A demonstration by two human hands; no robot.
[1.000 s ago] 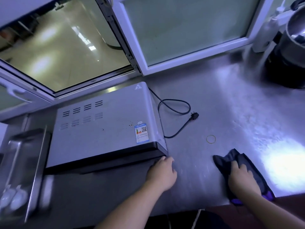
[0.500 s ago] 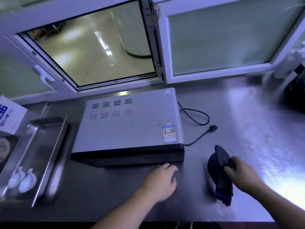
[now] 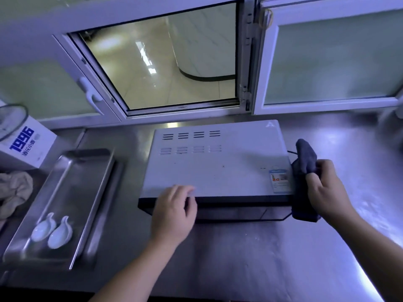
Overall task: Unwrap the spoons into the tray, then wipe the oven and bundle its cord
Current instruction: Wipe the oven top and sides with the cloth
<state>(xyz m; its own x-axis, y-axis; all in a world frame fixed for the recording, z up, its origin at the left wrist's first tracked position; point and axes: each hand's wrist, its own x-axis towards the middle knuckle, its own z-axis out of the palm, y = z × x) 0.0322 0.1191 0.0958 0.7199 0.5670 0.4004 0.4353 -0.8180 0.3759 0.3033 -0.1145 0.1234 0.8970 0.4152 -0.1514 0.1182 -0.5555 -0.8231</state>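
Observation:
The white-topped oven (image 3: 218, 166) stands in the middle of the steel counter, its dark front facing me. My left hand (image 3: 174, 212) rests with straight fingers on the oven's front left top edge. My right hand (image 3: 325, 190) grips a dark cloth (image 3: 305, 162) and holds it raised at the oven's right front corner. A short piece of the black cord (image 3: 291, 152) shows behind the cloth; the rest is hidden. Two white spoons (image 3: 52, 232) lie side by side in the steel tray (image 3: 87, 175) on the left.
A white box printed 1996 (image 3: 24, 147) and a crumpled beige rag (image 3: 13, 190) sit left of the tray. An open window (image 3: 165, 62) with white frames runs along the back of the steel counter (image 3: 239, 258).
My right hand has lifted the cloth off the counter and carried it up to the oven's right corner. My left hand moved from the counter onto the oven's front edge. The view shifted left.

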